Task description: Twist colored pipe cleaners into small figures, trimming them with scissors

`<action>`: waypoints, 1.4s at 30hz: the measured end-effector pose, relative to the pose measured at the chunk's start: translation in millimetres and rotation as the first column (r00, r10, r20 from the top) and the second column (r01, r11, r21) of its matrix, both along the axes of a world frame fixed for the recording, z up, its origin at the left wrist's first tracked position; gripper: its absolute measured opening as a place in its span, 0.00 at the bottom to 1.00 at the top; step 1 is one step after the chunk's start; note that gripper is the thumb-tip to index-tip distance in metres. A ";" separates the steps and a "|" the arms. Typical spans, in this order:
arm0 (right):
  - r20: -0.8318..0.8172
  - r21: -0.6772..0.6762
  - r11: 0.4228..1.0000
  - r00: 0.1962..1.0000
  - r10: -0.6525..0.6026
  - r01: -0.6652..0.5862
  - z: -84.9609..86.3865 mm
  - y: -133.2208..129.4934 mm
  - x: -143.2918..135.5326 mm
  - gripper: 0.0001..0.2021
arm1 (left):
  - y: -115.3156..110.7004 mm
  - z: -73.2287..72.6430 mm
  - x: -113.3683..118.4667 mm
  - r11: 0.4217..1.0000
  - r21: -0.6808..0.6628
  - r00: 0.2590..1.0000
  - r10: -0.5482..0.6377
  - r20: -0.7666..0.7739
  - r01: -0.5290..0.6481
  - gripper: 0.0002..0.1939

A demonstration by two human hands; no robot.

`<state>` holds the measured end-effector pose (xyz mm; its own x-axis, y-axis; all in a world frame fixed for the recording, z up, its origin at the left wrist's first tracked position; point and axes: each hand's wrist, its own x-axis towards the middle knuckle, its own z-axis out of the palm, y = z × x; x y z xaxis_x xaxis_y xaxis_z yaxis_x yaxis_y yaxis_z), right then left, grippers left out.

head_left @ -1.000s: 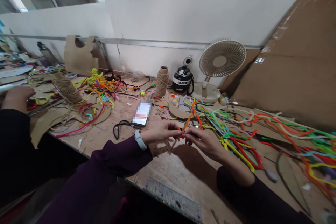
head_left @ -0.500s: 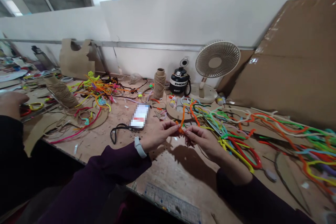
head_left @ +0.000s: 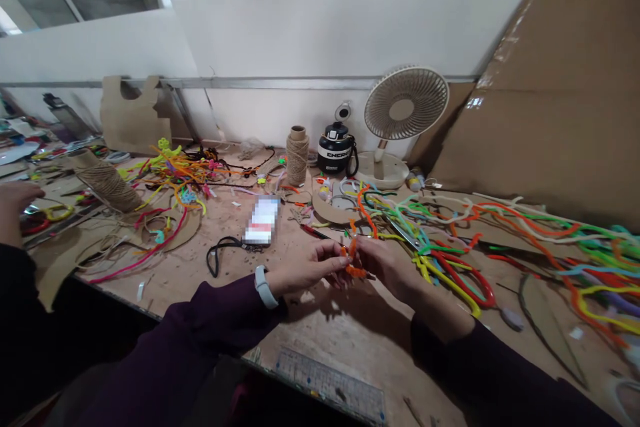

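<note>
Above the worktable, my left hand (head_left: pixel 320 265) and my right hand (head_left: pixel 387 267) meet around a bent orange pipe cleaner (head_left: pixel 356 272). The fingers of my left hand pinch it from the left, with a white watch on that wrist. My right hand closes on it from the other side, its fingertips partly hidden behind the orange loops. A short orange end sticks up between the hands. Just beyond them lies a cardboard ring (head_left: pixel 333 212), and a phone (head_left: pixel 262 220) with a black strap rests to their left.
Colourful pipe cleaners (head_left: pixel 450 213) and red-handled scissors (head_left: pixel 457 273) spread out on the right. A small fan (head_left: pixel 406 103), a black bottle (head_left: pixel 334 152) and a twine spool (head_left: pixel 299 159) stand behind. A ruler (head_left: pixel 330 377) lies along the front edge. Another person's hand (head_left: pixel 19 203) is at far left.
My right hand has turned and come closer around the orange pipe cleaner, whose upright end now shows shorter with more loops below. The view has shifted slightly.
</note>
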<state>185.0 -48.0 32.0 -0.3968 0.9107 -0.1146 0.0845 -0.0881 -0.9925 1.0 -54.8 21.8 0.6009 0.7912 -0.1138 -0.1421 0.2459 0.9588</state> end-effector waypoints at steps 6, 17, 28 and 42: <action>-0.055 -0.005 0.994 0.993 -0.106 0.106 1.7 -1.7 -4.2 0.21 | -0.4 -5.9 2.1 0.990 0.093 0.994 0.102 0.046 -0.106 0.22; -0.058 -0.037 0.989 0.988 -0.144 0.142 2.1 -3.1 -8.7 0.20 | 1.4 -9.7 4.2 0.988 -0.134 0.997 0.072 0.003 -0.071 0.28; -0.066 0.001 0.996 0.993 -0.093 0.094 -0.5 -5.4 -10.2 0.20 | -5.1 -3.9 6.6 1.000 0.013 0.999 -0.004 0.036 0.003 0.23; -0.091 0.026 0.989 0.986 -0.139 0.142 0.5 -9.9 -12.4 0.20 | -5.1 -16.2 4.8 0.973 0.114 0.979 0.196 0.063 -0.203 0.18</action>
<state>172.6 -57.9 32.5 -0.2717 0.9608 -0.0543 -0.0152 -0.0607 -0.9980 5.9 -59.8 5.6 0.4322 0.9016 0.0156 -0.2263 0.0917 0.9697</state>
